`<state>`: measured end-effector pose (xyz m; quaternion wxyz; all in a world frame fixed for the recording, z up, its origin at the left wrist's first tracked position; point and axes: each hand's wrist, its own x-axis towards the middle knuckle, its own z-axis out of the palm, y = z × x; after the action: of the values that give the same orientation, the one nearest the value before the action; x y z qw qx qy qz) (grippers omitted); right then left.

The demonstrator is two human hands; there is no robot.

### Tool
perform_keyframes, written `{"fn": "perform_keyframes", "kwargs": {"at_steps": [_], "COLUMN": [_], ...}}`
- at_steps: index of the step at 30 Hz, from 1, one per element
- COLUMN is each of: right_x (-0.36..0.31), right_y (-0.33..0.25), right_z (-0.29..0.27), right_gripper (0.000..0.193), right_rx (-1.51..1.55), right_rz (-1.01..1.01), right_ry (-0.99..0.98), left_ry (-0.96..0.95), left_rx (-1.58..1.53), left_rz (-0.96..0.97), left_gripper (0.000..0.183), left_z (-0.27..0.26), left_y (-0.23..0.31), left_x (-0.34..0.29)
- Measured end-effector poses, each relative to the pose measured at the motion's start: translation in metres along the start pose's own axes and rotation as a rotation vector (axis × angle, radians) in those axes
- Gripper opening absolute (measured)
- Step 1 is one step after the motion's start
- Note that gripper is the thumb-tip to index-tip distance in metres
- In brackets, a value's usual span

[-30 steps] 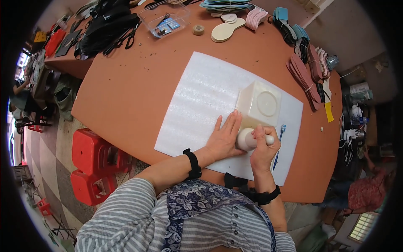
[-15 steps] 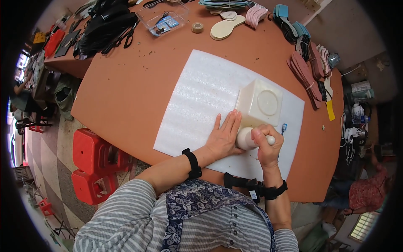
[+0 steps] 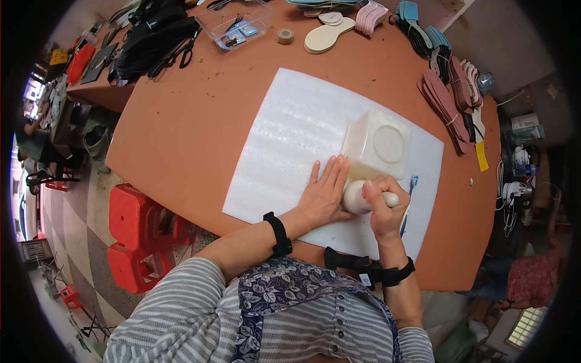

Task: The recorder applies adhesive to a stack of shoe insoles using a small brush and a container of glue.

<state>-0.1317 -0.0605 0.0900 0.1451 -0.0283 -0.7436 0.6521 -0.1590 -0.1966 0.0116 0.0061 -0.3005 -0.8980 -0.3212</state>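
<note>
My right hand (image 3: 386, 204) is wrapped round the handle of a white, round-headed tool (image 3: 357, 198) like a pestle, whose rounded knob (image 3: 391, 199) sticks out past my fist. Flat on the white foam sheet (image 3: 290, 133), my left hand (image 3: 322, 192) has its fingers stretched out, with the thumb side close to the tool's head. Just beyond both hands stands a cream, square-sided plastic container (image 3: 363, 145) with a round ring on its upper face. Right of my right hand lies a blue-and-white toothbrush (image 3: 409, 202). What lies under the tool's head is hidden.
The sheet lies on a brown table (image 3: 193, 127). Along the far side are a clear tray (image 3: 242, 36), a tape roll (image 3: 285, 36), cream insoles (image 3: 327, 37) and pink bundled strips (image 3: 445, 109). Black scissors (image 3: 184, 54) lie far left. Red stools (image 3: 130, 215) stand left of the table.
The view has shifted slightly. My right hand still grips the white tool and my left hand stays flat. More of the toothbrush now shows beside my right hand.
</note>
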Motion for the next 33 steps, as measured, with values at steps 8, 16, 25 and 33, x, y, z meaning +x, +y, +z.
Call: {"fn": "perform_keyframes", "kwargs": {"at_steps": [8, 16, 25, 33], "right_x": [0.013, -0.01, 0.01, 0.025], "right_y": [-0.01, 0.005, -0.008, -0.053], "right_z": [-0.015, 0.009, -0.016, -0.037], "right_gripper": [0.021, 0.013, 0.016, 0.016], "right_rx": [0.007, -0.015, 0.063, 0.114], "right_rz": [0.032, -0.011, -0.194, -0.345], "right_ry": [-0.297, 0.076, -0.366, -0.396], "left_ry": [0.003, -0.027, 0.018, -0.066], "left_rx": [-0.005, 0.003, 0.211, 0.043], "left_rz": [-0.003, -0.013, 0.054, 0.002], "left_gripper": [0.121, 0.122, 0.118, 0.12], "left_z": [0.001, 0.003, 0.022, 0.001], "left_y": [0.002, -0.001, -0.014, -0.001], "left_x": [-0.001, -0.001, 0.003, 0.002]}}
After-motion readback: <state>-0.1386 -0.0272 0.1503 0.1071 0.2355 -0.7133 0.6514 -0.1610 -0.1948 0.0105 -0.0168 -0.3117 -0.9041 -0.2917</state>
